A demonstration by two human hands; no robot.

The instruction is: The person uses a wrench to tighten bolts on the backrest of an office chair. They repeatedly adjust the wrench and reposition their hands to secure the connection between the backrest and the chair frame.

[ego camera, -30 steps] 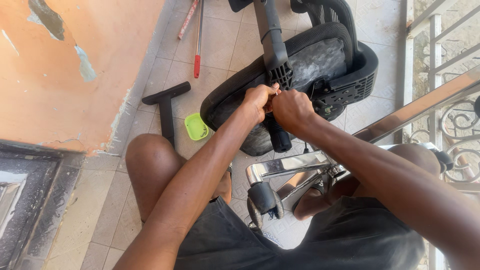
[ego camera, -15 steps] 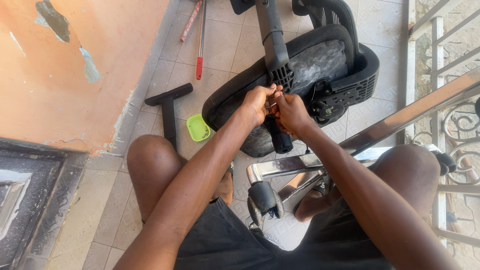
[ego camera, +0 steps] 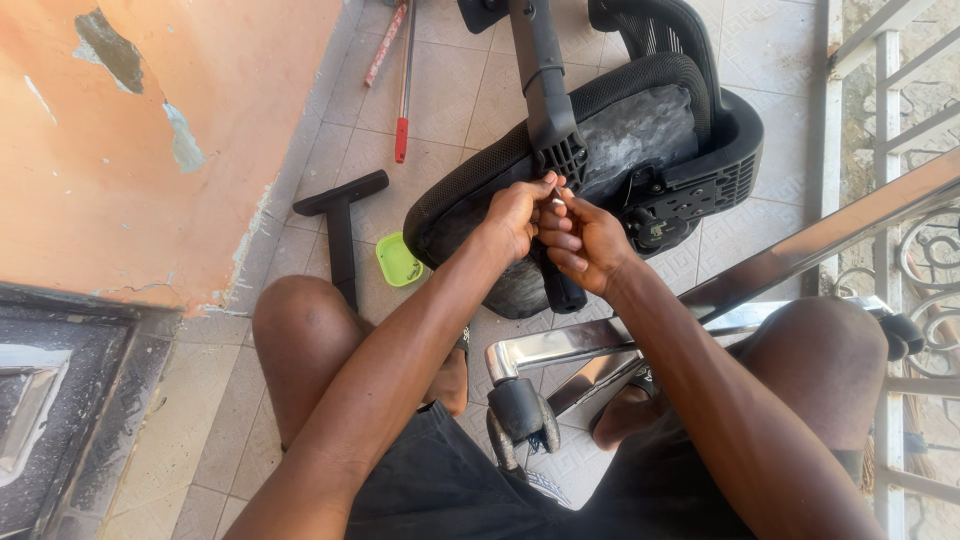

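Both hands meet over an upturned office chair seat (ego camera: 640,130) lying on the tiled floor (ego camera: 460,90) straight ahead of the person. Left hand (ego camera: 520,212) and right hand (ego camera: 585,240) touch each other, fingers pinched together around something small at the black bracket (ego camera: 560,160); what they pinch is too small to tell. Seat lies just beyond and under the hands, between the knees. Chrome chair base (ego camera: 560,345) with a black caster (ego camera: 520,412) sits nearer the body, below the wrists. Green lid (ego camera: 398,260) and black armrest piece (ego camera: 340,225) lie left of the seat, by the orange wall (ego camera: 140,150). Metal railing (ego camera: 885,110) on the right.
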